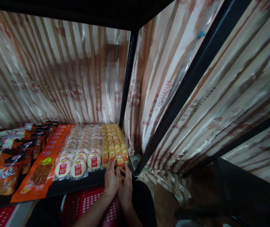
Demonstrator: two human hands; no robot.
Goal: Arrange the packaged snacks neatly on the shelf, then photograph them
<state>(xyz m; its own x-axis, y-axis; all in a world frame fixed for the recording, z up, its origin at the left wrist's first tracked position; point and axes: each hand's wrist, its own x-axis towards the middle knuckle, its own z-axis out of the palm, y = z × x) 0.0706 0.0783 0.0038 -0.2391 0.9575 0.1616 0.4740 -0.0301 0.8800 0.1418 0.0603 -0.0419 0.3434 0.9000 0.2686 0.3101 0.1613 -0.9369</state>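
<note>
My left hand (111,180) and my right hand (125,184) reach side by side to the front edge of a dark shelf (78,184). The fingertips of both touch the front packs in rows of small yellow snack packs (113,142) at the shelf's right end. The fingers lie fairly straight on the packs; neither hand has lifted one. Left of the yellow rows lie round white cakes in clear wrap with red labels (80,154).
Orange flat packets (47,160) and dark orange snack bags (7,170) fill the shelf's left part. A red plastic basket (90,201) sits below the shelf. Black frame posts (127,78) and a striped curtain (54,72) close in the back and right.
</note>
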